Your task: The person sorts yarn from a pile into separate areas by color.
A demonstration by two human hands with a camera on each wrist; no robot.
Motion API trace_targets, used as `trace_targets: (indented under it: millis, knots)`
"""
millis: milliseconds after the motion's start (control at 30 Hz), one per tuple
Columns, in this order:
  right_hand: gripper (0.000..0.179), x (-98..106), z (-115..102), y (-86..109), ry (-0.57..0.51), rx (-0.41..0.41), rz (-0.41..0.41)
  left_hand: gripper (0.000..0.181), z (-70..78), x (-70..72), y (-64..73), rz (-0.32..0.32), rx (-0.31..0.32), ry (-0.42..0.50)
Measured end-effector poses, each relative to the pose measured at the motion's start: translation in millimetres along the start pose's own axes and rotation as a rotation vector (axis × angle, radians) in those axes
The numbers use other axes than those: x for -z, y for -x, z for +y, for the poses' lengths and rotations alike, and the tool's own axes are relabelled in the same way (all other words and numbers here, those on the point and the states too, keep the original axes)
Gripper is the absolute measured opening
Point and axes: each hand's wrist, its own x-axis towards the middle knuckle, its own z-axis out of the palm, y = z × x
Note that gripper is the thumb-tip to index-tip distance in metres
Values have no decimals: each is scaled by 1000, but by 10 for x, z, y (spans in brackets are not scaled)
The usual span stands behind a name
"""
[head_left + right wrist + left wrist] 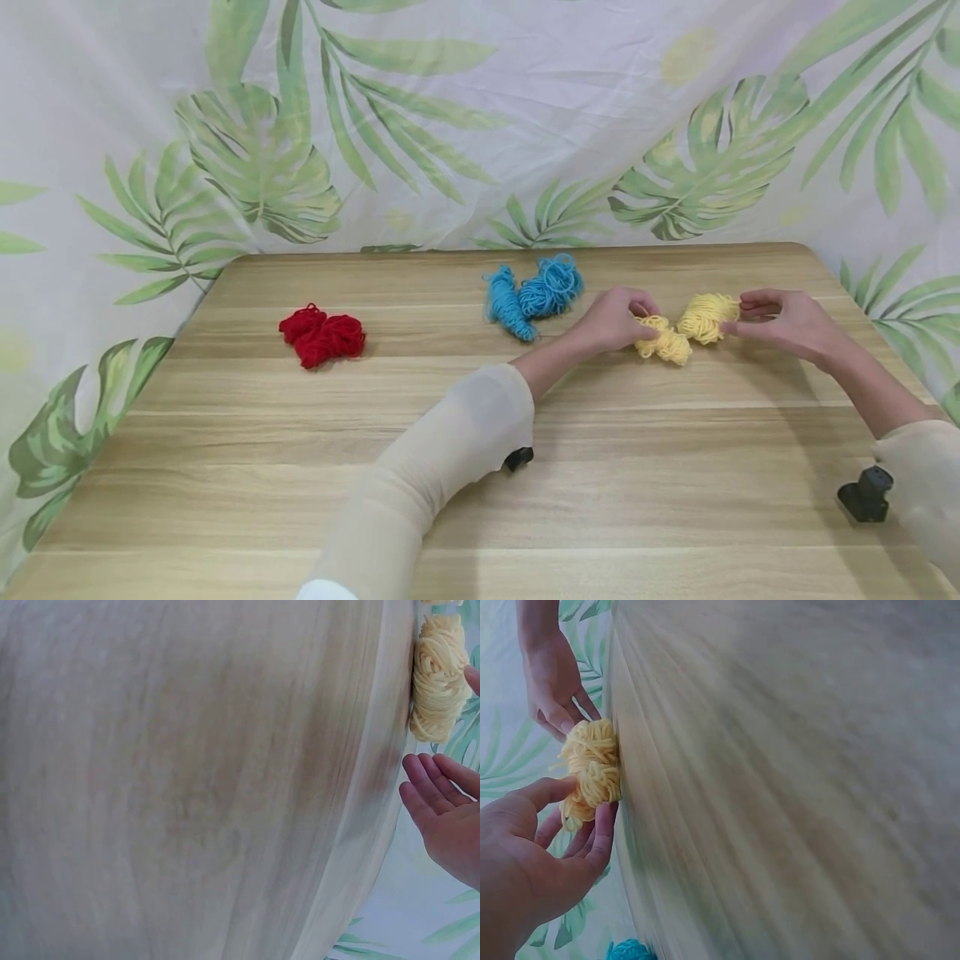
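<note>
Two small yellow yarn bundles lie side by side on the right half of the wooden table. My left hand (617, 320) holds the left yellow yarn bundle (664, 342) between thumb and fingers, as the left wrist view also shows. Just right of the other yellow yarn bundle (707, 318) is my right hand (795, 325). In the right wrist view, its fingers (429, 782) are loosely extended beside that bundle (439, 679), with a gap between them and the yarn. The thumb reaches close along the bundle's side.
Two blue yarn bundles (552, 287) rest against each other near the table's back edge, left of my left hand. Farther left lies red yarn (322, 335) in a small heap. A leaf-patterned cloth (555, 125) hangs behind the wooden table (262, 467).
</note>
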Motion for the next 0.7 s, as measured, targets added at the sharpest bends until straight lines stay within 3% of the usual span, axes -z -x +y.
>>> trace_targets:
  millis: [700]
  knots:
    - [79, -8, -36, -26, -5, -2, -14, 15, 30, -104, -123, 14, -1, -23]
